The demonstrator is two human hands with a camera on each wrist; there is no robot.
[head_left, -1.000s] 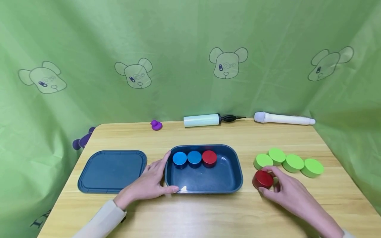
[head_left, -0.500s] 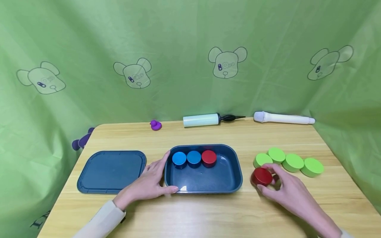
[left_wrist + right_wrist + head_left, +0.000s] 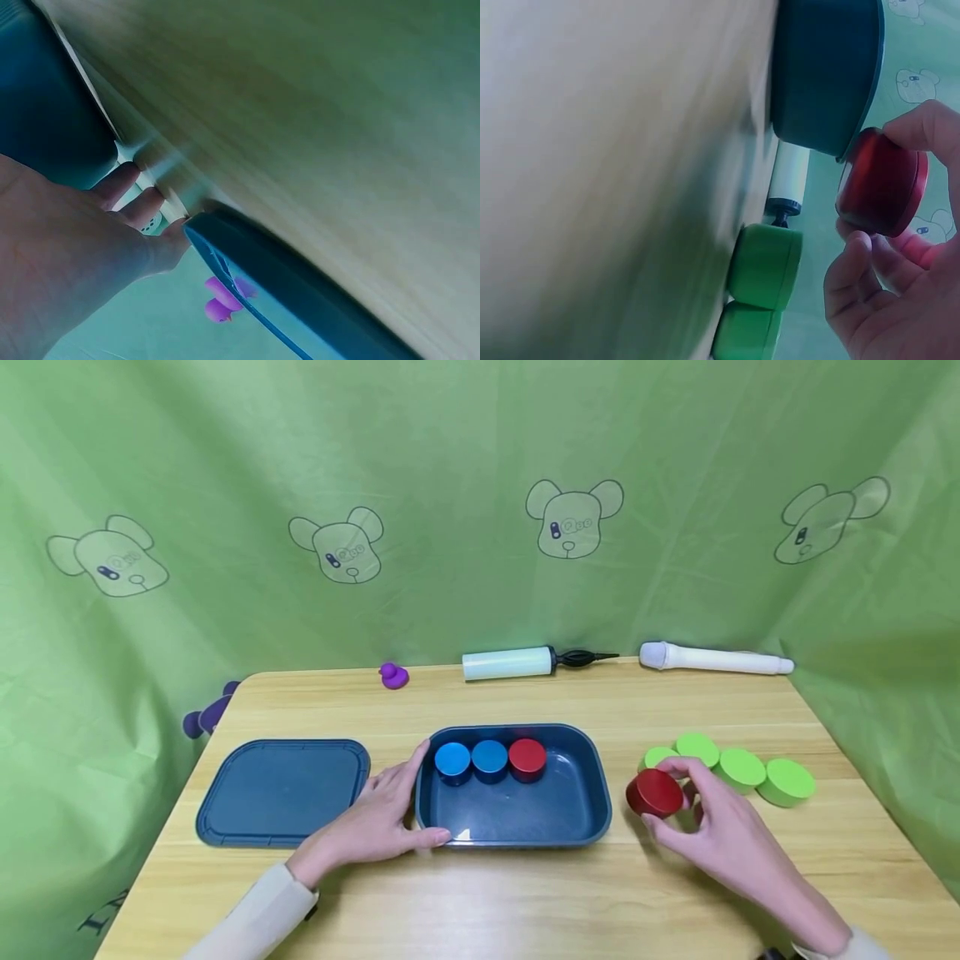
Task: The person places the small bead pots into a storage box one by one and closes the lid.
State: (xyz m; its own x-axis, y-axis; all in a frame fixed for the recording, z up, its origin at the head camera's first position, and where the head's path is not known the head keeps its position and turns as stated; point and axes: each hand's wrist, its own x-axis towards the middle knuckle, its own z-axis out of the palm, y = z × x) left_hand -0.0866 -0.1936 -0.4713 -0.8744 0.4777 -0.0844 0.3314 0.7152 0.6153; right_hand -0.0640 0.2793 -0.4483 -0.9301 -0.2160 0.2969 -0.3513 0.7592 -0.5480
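Note:
My left hand rests against the left end of a dark blue rectangular box, thumb at its front rim. In the box, along the back wall, sit two blue round tins and one red round tin. To the right of the box my right hand pinches another red round tin between thumb and fingers. The right wrist view shows this held tin tilted and raised off the table. Several green round tins stand just behind that hand, one partly hidden by it.
A dark blue lid lies flat left of the box. Along the table's back edge are a purple toy duck, a hand pump and a white toy microphone. A green curtain hangs behind.
My right hand has lifted the red tin off the table and carried it slightly left and up, tilting it. The left hand and the box stay in place.

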